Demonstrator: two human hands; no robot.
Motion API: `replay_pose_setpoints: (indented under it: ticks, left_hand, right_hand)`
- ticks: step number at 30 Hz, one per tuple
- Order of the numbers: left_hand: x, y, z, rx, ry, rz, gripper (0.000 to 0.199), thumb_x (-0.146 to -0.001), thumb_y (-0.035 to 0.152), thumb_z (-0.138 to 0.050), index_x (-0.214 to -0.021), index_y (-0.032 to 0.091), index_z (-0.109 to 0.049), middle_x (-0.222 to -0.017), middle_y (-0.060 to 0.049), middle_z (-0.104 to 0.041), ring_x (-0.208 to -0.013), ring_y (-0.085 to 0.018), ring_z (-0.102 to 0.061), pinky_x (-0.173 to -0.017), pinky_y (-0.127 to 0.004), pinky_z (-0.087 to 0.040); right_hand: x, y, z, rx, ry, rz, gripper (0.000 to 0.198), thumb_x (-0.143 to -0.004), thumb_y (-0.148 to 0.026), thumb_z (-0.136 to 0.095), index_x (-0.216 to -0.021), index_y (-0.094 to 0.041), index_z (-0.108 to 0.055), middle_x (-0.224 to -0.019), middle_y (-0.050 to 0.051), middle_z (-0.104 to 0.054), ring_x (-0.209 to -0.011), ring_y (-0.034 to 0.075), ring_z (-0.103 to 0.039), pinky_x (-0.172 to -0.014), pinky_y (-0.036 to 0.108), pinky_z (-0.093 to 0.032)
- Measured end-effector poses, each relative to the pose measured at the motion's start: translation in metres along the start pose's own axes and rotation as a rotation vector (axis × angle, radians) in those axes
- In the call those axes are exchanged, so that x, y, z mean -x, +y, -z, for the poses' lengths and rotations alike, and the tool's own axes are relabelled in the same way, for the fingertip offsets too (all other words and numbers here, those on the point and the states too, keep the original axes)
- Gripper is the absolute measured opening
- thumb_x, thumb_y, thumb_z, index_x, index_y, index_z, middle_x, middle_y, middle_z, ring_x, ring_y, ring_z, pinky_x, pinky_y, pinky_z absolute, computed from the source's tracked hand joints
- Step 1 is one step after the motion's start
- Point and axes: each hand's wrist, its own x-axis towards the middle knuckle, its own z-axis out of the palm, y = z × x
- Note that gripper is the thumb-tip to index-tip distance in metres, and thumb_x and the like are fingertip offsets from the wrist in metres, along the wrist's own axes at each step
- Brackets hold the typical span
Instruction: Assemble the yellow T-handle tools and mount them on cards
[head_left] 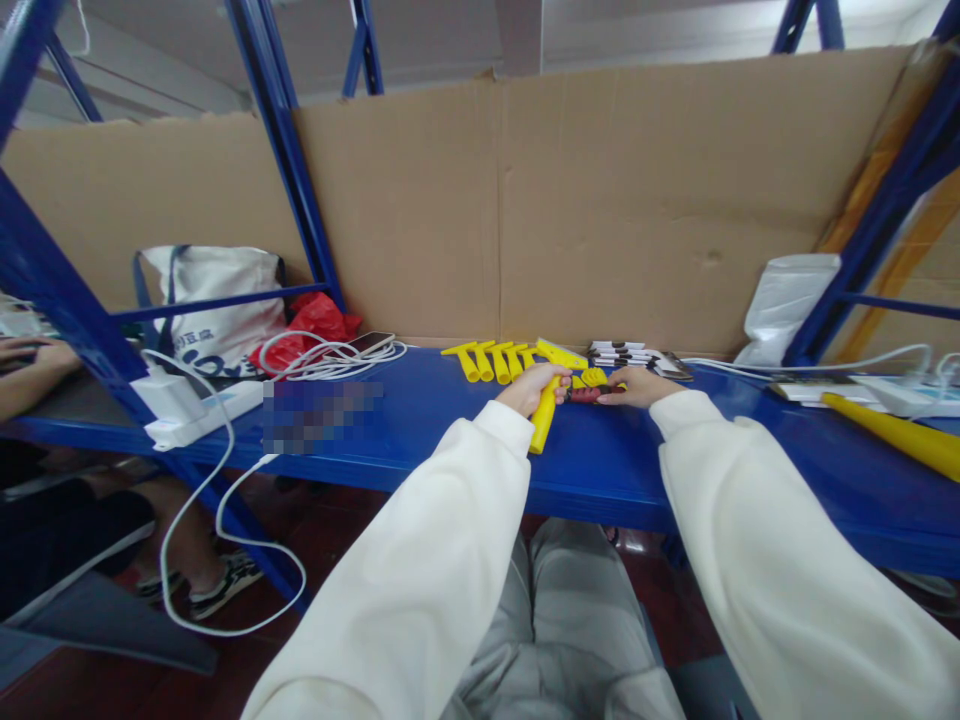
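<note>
My left hand is closed around a yellow T-shaped tool handle, its round tube end pointing down toward the table's front edge. To the right, my right hand reaches in with its fingertips pinched together at a small group of dark red pieces. What those fingertips hold, if anything, is too small to make out. Round yellow pieces lie just behind the dark red ones. Several similar yellow T-shaped handles lie in a row behind my left hand, and a flat yellow part lies at the row's right end.
Behind my right hand lie black-and-white packets. A cardboard wall backs the blue table. Leftward are coiled white cables, a power strip and a cloth bag. A long yellow object lies right. Another person sits far left.
</note>
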Motion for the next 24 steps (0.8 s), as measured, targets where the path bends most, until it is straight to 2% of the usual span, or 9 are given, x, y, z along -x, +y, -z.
replay_pose_setpoints:
  ticks: [3, 7, 10, 12, 17, 20, 24]
  left_hand:
    - [-0.001, -0.001, 0.001, 0.018, 0.036, -0.004, 0.032, -0.092, 0.001, -0.042, -0.067, 0.02, -0.042, -0.047, 0.007, -0.04, -0.035, -0.005, -0.03, -0.038, -0.016, -0.024]
    - [-0.003, -0.003, 0.003, 0.058, 0.107, 0.004, 0.028, -0.087, -0.001, -0.047, -0.068, 0.02, -0.043, -0.048, 0.007, -0.041, -0.035, -0.004, -0.031, -0.038, -0.016, -0.024]
    - [-0.003, -0.003, 0.004, 0.081, 0.138, 0.003, 0.026, -0.084, 0.0, -0.05, -0.069, 0.02, -0.044, -0.049, 0.007, -0.041, -0.036, -0.005, -0.031, -0.038, -0.016, -0.024]
    - [-0.003, -0.002, 0.004, 0.091, 0.154, -0.001, 0.026, -0.084, 0.0, -0.048, -0.068, 0.02, -0.045, -0.049, 0.007, -0.041, -0.036, -0.005, -0.032, -0.038, -0.016, -0.025]
    - [-0.001, 0.001, 0.003, 0.128, 0.226, -0.028, 0.027, -0.085, -0.001, -0.045, -0.067, 0.019, -0.045, -0.047, 0.006, -0.04, -0.036, -0.006, -0.032, -0.038, -0.016, -0.027]
    - [-0.002, 0.001, 0.003, 0.133, 0.264, -0.045, 0.027, -0.087, 0.0, -0.046, -0.068, 0.019, -0.045, -0.046, 0.007, -0.039, -0.036, -0.006, -0.032, -0.038, -0.016, -0.027]
    - [-0.004, 0.0, 0.004, 0.135, 0.289, -0.04, 0.029, -0.089, 0.001, -0.046, -0.068, 0.02, -0.044, -0.047, 0.007, -0.039, -0.036, -0.006, -0.032, -0.038, -0.016, -0.027]
  right_hand:
    - [0.001, -0.001, 0.002, 0.016, -0.027, 0.03, 0.034, -0.063, -0.055, -0.083, -0.071, -0.024, -0.073, -0.078, 0.004, -0.074, -0.082, 0.027, -0.069, -0.077, 0.035, -0.053]
    - [0.002, -0.001, 0.005, 0.026, -0.048, -0.018, 0.025, -0.059, -0.043, -0.086, -0.069, -0.025, -0.073, -0.079, 0.005, -0.074, -0.084, 0.029, -0.07, -0.077, 0.037, -0.053]
    - [0.005, -0.005, 0.009, -0.02, -0.105, 0.008, 0.029, -0.062, -0.05, -0.084, -0.066, -0.024, -0.07, -0.068, 0.002, -0.07, -0.076, 0.026, -0.068, -0.072, 0.035, -0.052]
    - [0.008, -0.01, 0.013, -0.086, -0.093, 0.031, 0.034, -0.067, -0.056, -0.08, -0.065, -0.024, -0.069, -0.063, 0.0, -0.067, -0.071, 0.023, -0.066, -0.069, 0.033, -0.051]
    - [0.015, -0.028, 0.017, -0.488, 0.05, -0.023, 0.041, -0.073, -0.059, -0.079, -0.072, -0.021, -0.065, -0.065, 0.004, -0.069, -0.06, 0.02, -0.066, -0.063, 0.033, -0.052]
    - [0.016, -0.031, 0.016, -0.736, 0.196, -0.039, 0.051, -0.066, -0.066, -0.084, -0.072, -0.02, -0.061, -0.055, 0.003, -0.063, -0.046, 0.017, -0.059, -0.051, 0.031, -0.05]
    - [0.012, -0.029, 0.015, -0.928, 0.444, -0.002, 0.059, -0.059, -0.073, -0.083, -0.068, -0.022, -0.056, -0.046, -0.004, -0.052, -0.04, 0.013, -0.051, -0.041, 0.027, -0.043]
